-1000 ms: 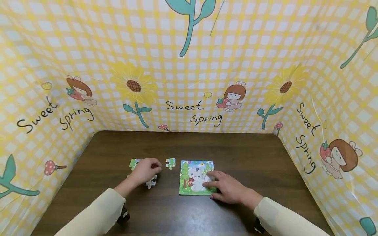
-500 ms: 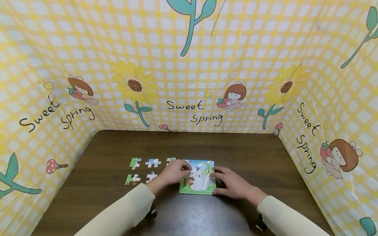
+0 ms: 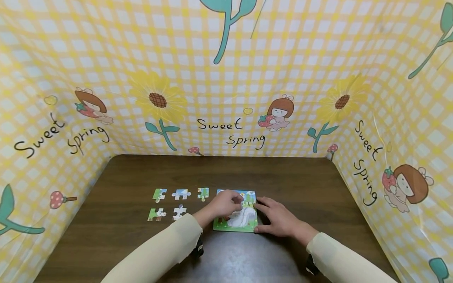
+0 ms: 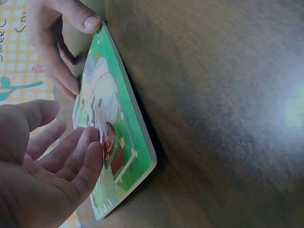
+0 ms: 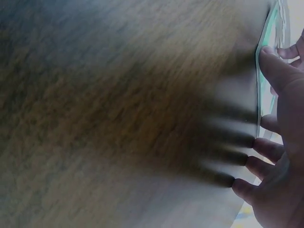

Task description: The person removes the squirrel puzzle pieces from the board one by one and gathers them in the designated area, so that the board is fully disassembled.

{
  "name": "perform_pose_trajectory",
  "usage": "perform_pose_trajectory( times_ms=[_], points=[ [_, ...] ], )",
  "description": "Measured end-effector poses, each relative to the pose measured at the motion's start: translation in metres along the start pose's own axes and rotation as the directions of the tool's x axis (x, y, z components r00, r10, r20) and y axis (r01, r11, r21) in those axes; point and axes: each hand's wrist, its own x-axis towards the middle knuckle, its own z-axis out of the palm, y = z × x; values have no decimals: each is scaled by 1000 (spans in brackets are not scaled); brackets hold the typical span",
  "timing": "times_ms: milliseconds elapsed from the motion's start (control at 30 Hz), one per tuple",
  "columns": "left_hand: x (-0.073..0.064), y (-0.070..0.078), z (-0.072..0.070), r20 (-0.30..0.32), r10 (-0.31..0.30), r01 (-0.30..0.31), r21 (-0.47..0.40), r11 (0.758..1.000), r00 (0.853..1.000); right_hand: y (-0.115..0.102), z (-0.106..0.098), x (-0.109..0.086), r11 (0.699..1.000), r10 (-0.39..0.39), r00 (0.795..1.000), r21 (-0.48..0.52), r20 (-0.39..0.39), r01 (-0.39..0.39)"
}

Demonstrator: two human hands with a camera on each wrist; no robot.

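1 puzzle board (image 3: 238,224) lies flat on the dark wooden surface (image 3: 304,188), near the middle of its near half. 5 loose puzzle pieces lie to the board's left in 2 rows: 3 in the far row (image 3: 181,194) and 2 in the near row (image 3: 166,214), all apart from one another and from the board.

The left hand (image 3: 226,203) rests over the board's far-left part, fingers relaxed and extended, fingertips (image 4: 88,142) touching the picture face; whether a piece lies under them cannot be told. The right hand (image 3: 277,218) sits at the board's right edge, thumb (image 4: 83,19) pressed to the near right corner and fingers laid flat beside it, grasping nothing.

Both hands cover much of the board's top and right side. A yellow checked backdrop (image 3: 226,78) printed with sunflowers walls the surface's far, left and right edges.

The board is close to square, its sides parallel to the surface's edges, its picture upright toward the near edge.
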Motion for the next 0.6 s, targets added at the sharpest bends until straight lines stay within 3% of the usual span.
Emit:
perform_pose_trajectory(
  times_ms=[333, 600],
  points=[
    [5, 2, 4, -4, 39, -38, 38, 999, 999, -2, -1, 2, 1000, 10, 1000, -14, 24, -10],
    [6, 2, 6, -9, 31, -31, 37, 999, 999, -4, -2, 4, 999, 37, 999, 11, 20, -38]
  ],
)
